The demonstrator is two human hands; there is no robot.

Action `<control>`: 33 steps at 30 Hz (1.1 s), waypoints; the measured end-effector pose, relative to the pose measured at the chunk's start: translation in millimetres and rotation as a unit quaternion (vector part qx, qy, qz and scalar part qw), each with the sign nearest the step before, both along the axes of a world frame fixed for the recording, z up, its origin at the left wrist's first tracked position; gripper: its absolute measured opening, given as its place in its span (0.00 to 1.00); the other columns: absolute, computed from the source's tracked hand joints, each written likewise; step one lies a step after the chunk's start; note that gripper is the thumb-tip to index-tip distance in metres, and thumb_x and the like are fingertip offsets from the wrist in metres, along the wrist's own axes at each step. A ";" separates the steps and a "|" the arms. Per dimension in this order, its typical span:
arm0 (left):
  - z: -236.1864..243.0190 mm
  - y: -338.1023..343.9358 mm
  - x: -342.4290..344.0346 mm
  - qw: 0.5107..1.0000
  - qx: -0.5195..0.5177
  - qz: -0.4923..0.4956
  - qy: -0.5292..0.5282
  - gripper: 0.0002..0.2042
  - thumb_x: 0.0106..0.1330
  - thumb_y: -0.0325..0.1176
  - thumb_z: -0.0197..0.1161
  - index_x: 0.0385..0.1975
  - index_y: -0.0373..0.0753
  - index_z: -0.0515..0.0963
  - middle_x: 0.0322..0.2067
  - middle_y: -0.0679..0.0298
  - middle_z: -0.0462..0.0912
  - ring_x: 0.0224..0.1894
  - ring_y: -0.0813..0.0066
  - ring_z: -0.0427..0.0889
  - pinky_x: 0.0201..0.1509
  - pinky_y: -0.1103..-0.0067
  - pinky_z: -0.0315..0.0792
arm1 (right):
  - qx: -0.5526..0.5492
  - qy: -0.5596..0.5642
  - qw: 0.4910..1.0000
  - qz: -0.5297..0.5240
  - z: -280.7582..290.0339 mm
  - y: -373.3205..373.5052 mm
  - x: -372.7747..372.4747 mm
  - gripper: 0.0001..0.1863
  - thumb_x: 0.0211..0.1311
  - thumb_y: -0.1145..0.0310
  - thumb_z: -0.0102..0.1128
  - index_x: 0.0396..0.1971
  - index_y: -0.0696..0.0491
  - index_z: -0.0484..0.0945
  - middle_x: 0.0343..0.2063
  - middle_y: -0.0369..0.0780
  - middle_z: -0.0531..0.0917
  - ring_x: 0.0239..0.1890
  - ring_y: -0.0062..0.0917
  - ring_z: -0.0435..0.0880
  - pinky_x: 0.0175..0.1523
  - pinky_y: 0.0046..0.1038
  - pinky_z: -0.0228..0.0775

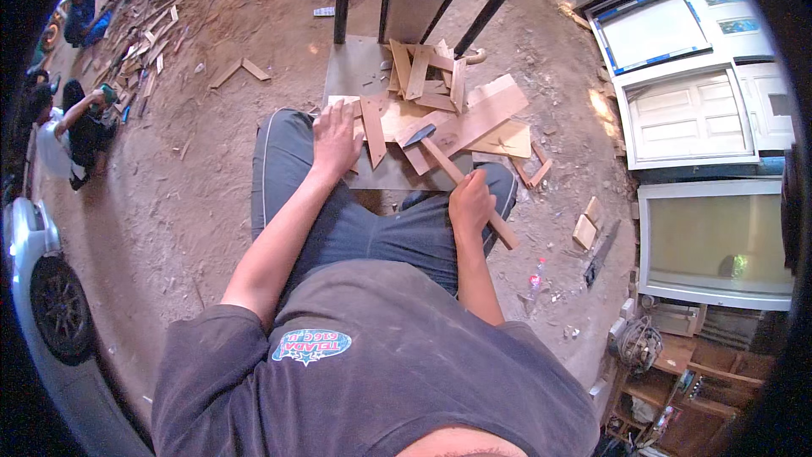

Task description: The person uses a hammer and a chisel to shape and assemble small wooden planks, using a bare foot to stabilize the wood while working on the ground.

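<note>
Wooden-handled hammer with a dark, wedge-ended metal head (444, 160) slants in front of you, its head over the timber and its handle running back toward you on the right. Your right hand (473, 203) wraps it low, fingers curled tightly round, with the handle's end jutting out below the fist. Expect it to be stiff and head-heavy; that low hold should give swing, while a higher one would steady it. Smooth wood could slip in a damp palm.

Ahead is a flat grey board (348, 68) carrying the wood. Near its left edge, your left hand (337, 137) lies palm down, fingers slightly spread on a pale, narrow wooden strip (346, 101); you can't tell where the thumb sits. Just beside the fingers is a reddish-brown, flat wooden strip (372, 132), pointing toward the near edge. Both look light and rigid, and may split at their thin ends, so hold them by the broad faces.

Rightward, a wide reddish-brown plank (486, 117) overhangs the board's right edge; it is probably heavier, best taken by its long sides. Toward the far edge, a loose heap of brown wooden strips (417, 76) could slide if knocked.
</note>
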State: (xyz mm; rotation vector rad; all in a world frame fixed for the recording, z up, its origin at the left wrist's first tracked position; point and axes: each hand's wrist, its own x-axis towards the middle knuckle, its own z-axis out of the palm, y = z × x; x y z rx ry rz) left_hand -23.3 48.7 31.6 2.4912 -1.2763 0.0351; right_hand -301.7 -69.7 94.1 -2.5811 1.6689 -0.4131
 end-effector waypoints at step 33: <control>-10.7 -26.9 34.9 0.990 0.070 -0.119 -0.030 0.39 0.72 0.53 0.61 0.78 0.42 0.59 0.78 0.51 0.58 0.81 0.48 0.53 0.84 0.54 0.46 | 0.041 0.016 0.999 0.002 7.6 -1.8 1.0 0.07 0.76 0.65 0.53 0.44 0.52 0.74 0.32 0.46 0.86 0.39 0.47 0.86 0.45 0.51 0.68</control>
